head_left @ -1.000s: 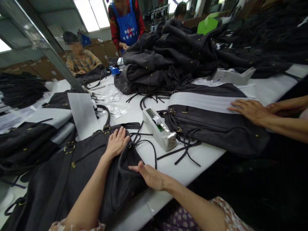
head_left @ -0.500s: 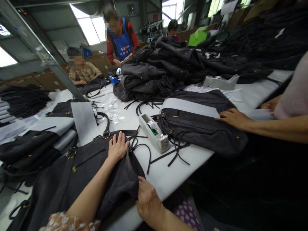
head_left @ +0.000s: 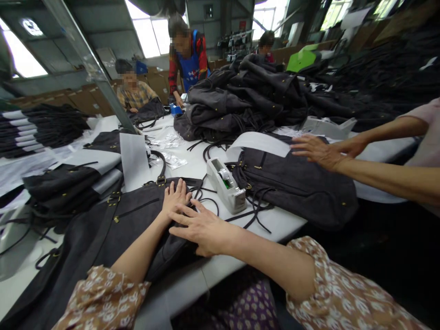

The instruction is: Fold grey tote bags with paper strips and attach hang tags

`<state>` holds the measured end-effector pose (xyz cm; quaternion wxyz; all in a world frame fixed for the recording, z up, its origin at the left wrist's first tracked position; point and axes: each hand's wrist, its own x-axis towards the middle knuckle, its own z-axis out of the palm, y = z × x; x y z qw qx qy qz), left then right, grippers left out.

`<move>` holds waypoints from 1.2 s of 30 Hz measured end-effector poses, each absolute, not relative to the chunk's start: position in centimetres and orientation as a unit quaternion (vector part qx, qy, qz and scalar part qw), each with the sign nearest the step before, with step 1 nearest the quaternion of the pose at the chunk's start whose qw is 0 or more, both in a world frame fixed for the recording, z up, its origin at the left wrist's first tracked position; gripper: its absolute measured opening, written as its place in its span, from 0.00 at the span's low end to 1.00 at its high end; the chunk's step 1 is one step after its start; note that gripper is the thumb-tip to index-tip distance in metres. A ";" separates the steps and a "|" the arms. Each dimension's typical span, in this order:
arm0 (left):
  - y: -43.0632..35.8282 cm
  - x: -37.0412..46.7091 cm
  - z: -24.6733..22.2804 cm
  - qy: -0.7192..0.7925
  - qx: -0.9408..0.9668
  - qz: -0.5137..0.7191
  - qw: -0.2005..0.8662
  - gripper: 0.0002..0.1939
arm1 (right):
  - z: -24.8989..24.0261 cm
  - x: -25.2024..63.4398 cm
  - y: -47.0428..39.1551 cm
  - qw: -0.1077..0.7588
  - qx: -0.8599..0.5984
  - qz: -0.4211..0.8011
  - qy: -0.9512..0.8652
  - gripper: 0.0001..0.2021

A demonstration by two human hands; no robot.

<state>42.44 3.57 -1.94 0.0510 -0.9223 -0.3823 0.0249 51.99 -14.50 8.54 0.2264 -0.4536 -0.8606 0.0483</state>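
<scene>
A dark grey bag (head_left: 137, 229) with brass buckles and a zip pocket lies flat on the white table in front of me. My left hand (head_left: 176, 197) rests on its upper right part, fingers spread. Over the bag's right end is my right hand (head_left: 199, 224), open, its fingertips close to my left wrist; whether it presses on the cloth I cannot tell. A handle (head_left: 161, 165) stands up from the bag's top edge. A white paper sheet (head_left: 133, 160) stands behind it. Right of my hands sits a grey tape dispenser (head_left: 227, 188).
At right, a co-worker's hands (head_left: 323, 151) are by a white paper strip (head_left: 261, 140) on another dark bag (head_left: 302, 183). A heap of dark bags (head_left: 240, 96) rises behind. Folded bags (head_left: 68, 183) lie at left, near a slanting metal post (head_left: 92, 68). Other people work farther back.
My right hand has let go of the bag's lower right edge and moved up beside my left hand. The co-worker's second hand has come forward over the other bag, and the paper strip now arches.
</scene>
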 end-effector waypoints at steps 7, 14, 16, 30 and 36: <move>3.6 42.6 -1.6 -0.390 -0.920 0.006 0.018 0.33 | 2.7 50.3 -14.3 0.175 -0.477 -0.005 -0.861 0.10; 4.1 42.7 -2.1 -0.385 -0.923 -0.007 -0.015 0.34 | -1.1 48.4 -21.4 0.215 -0.623 -0.028 -0.752 0.27; 4.1 42.9 -2.0 -0.385 -0.923 -0.009 -0.023 0.33 | -1.1 47.9 -21.9 0.188 -0.640 -0.012 -0.745 0.31; -1.2 40.2 0.5 -0.329 -0.942 -0.029 -0.061 0.33 | -1.4 47.2 -21.9 0.159 -0.651 -0.050 -0.740 0.30; -2.8 39.4 -0.7 -0.332 -0.940 -0.063 -0.045 0.40 | 4.0 47.9 -19.0 0.208 -0.658 0.086 -0.718 0.23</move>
